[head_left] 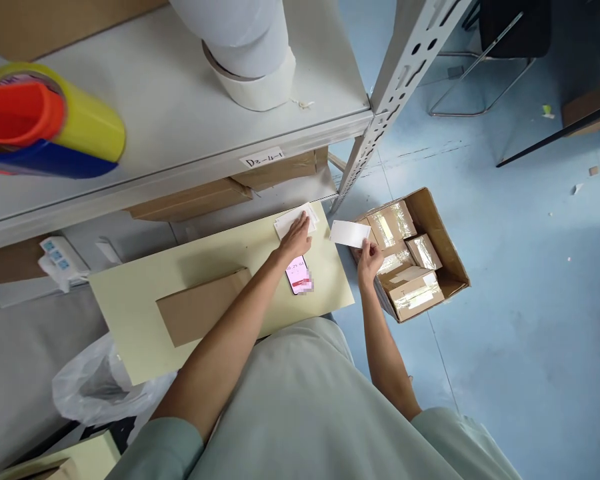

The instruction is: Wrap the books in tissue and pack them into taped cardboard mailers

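Observation:
My right hand [370, 261] pinches a white paper slip [349, 233] at its lower corner, just past the right end of the pale yellow board [336, 283]. My left hand [297, 239] reaches across the board, fingers stretched out and pressing on a small pile of white slips [283, 225]. Part of that pile is hidden under the fingers. Just below the left hand lies a phone [297, 275] with a lit pink screen. A flat brown cardboard piece [195, 308] rests farther left on the board, partly behind my left forearm.
On the floor to the right stands an open carton [453, 283] holding several taped boxes. A metal shelf [180, 80] with tape rolls [90, 120] and white rolls [250, 80] overhangs the board. At lower left hangs a plastic bag [80, 383]; a chair [515, 30] is far right.

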